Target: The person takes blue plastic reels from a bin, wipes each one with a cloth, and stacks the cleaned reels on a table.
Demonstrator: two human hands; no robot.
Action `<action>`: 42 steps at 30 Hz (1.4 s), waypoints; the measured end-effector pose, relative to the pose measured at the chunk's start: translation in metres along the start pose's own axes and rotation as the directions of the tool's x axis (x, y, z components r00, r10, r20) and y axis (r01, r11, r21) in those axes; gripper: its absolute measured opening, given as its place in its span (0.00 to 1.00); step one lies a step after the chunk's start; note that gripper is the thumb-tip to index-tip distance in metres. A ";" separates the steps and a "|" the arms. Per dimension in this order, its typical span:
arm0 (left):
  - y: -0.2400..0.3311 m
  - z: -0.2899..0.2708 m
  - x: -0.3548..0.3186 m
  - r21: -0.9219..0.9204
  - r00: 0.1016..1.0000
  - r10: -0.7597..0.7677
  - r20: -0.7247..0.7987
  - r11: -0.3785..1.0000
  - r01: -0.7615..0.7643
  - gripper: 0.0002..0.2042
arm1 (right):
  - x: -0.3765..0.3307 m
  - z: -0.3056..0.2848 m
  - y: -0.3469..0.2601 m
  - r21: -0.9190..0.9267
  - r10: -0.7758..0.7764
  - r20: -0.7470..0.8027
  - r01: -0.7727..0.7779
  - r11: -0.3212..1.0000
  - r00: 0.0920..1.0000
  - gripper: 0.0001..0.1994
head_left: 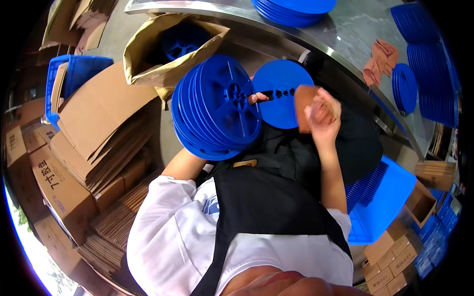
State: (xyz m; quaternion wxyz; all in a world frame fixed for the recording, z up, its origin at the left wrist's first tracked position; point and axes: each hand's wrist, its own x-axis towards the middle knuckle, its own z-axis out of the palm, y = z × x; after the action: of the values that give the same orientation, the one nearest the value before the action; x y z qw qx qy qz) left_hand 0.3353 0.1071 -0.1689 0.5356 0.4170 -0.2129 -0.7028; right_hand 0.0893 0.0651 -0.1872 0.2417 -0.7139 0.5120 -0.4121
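One stack of blue reels (215, 108) rests on the left arm, the left hand (256, 97) pinching a single disc (281, 93), while the right hand (321, 111) grips an orange cloth (307, 101) against it. Judging by the reel piles (419, 74) on the steel table (340, 34) beyond, plenty is done, yet a full armful remains.

Grey metal workbench (345, 34) curving across the top of the view. Directly on it: a stack of blue discs (296, 9) at the far edge, crumpled orange cloths (380, 61) to the right of that stack, a single blue disc (405, 89) just beyond the cloths, and taller blue disc stacks (434, 74) farther right.
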 end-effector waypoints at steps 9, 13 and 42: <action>0.008 0.005 -0.013 0.076 0.999 -0.007 -0.049 0.997 0.011 0.23 | -0.026 0.042 -0.037 -0.104 -0.157 0.307 0.197 0.975 0.939 0.29; 0.005 0.003 -0.011 0.067 0.999 -0.005 -0.042 0.998 0.008 0.22 | -0.018 0.024 0.032 -0.204 -0.190 -0.031 0.180 0.962 0.981 0.24; -0.012 -0.004 -0.008 -0.194 0.999 0.010 -0.042 0.981 -0.018 0.20 | 0.020 0.023 -0.035 0.956 0.499 0.231 -0.291 0.044 0.835 0.20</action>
State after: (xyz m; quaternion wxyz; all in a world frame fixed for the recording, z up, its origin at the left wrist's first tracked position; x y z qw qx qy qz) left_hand 0.3326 0.1195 -0.1772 0.5827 0.3757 -0.1352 -0.7078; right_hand 0.1301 0.0572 -0.1656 0.6976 -0.1844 0.3222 -0.6128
